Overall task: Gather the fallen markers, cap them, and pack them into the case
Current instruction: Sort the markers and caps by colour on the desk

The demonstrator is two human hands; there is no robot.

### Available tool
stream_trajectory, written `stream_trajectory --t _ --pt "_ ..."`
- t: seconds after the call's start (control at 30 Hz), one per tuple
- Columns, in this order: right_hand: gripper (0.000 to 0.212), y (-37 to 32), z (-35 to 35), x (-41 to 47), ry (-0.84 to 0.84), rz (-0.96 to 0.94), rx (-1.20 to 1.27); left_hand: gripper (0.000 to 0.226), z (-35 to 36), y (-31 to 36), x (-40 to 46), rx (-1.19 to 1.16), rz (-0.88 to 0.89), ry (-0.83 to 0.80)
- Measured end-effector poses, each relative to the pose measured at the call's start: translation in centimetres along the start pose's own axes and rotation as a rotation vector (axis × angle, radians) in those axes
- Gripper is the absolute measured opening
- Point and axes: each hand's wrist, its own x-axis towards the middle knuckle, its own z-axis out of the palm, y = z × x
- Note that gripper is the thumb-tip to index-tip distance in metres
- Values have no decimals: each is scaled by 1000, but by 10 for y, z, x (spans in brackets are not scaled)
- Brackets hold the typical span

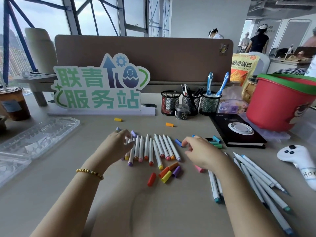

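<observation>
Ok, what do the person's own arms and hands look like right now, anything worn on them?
Both forearms are bare, with no sleeves in view and no gloves. The left hand has a bracelet of small yellowish beads around its wrist. The right hand and its wrist carry nothing that shows. No rings or watch can be made out on either hand.

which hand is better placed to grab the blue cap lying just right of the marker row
Right. The right hand has its fingertips almost on the blue cap, which lies at the right end of the marker row. The left hand rests at the row's far left end.
</observation>
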Motion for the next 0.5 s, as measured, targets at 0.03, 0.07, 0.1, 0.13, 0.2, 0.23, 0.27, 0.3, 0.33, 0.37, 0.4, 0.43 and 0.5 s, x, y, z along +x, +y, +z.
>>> stream_trajectory --t 0.03,0.07,0.1,0.13,0.2,0.23,0.27,0.3,0.33,0.37,0.4,0.43,0.5 --pt "26 2 -3 -2 -27 -4 38 24 -1 7 -2 -31 59 8" --pt "25 2 -4 -6 -57 -18 80 20 -2 14 -4 -50 110 -8" --pt "25 0 -5 -10 -92 -48 105 18 -3 21 -7 -51 156 -47" --pt "27 -2 -4 -14 -134 -88 107 18 -5 28 -10 -45 189 -112" --pt "35 -7 1 -20 -207 -160 85 25 -8 36 -20 -29 200 -269" --pt "41 -10 5 -23 -227 -181 65 30 -9 38 -27 11 197 -332" --pt "45 -12 8 -26 -235 -195 36 37 -9 39 -35 69 188 -374" --pt "49 -14 11 -28 -236 -203 1 44 -6 40 -43 122 169 -404" --pt "50 -15 13 -30 -235 -207 -35 50 -3 42 -51 164 153 -420" --pt "50 -16 15 -32 -233 -210 -67 53 2 45 -57 197 143 -419" --pt "47 -16 17 -35 -223 -213 -91 53 7 48 -62 212 141 -400" --pt "42 -17 19 -36 -208 -211 -109 50 10 50 -65 225 134 -381" --pt "33 -19 22 -40 -179 -197 -131 40 12 55 -67 228 139 -352"
